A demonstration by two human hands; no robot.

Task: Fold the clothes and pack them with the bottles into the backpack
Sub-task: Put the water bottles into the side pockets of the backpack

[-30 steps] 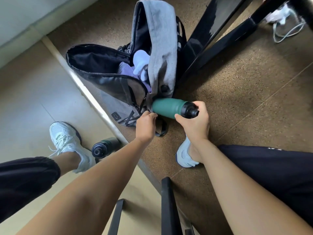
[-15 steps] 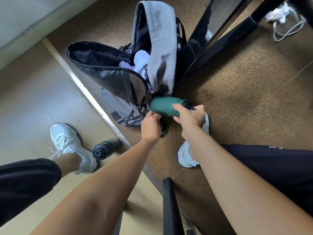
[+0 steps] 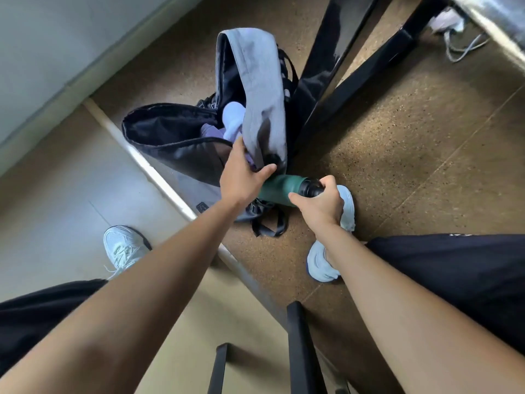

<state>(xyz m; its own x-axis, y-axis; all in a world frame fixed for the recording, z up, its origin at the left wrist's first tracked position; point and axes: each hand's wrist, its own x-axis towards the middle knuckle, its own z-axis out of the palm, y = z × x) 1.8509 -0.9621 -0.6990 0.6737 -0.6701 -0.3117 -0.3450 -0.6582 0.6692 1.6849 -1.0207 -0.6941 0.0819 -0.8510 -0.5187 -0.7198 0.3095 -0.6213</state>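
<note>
Left grip [image 3: 241, 177] has risen to the backpack [image 3: 170, 137] mouth, fingers hidden, hold unclear | bottle [image 3: 277, 189] beside backpack, base hidden behind that grip | right grip [image 3: 321, 203] clamped on its cap end | risk: base may catch the backpack edge, bottle jams

No readable text; small backpack patch [image 3: 202, 206] illegible

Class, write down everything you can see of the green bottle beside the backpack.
The green bottle has a dark green, matte-looking body and a black cap. It lies nearly level, its base toward the lower side of the backpack and its cap pointing away. The right hand grips the cap end. The left hand hides the base, so contact there is unclear.
</note>
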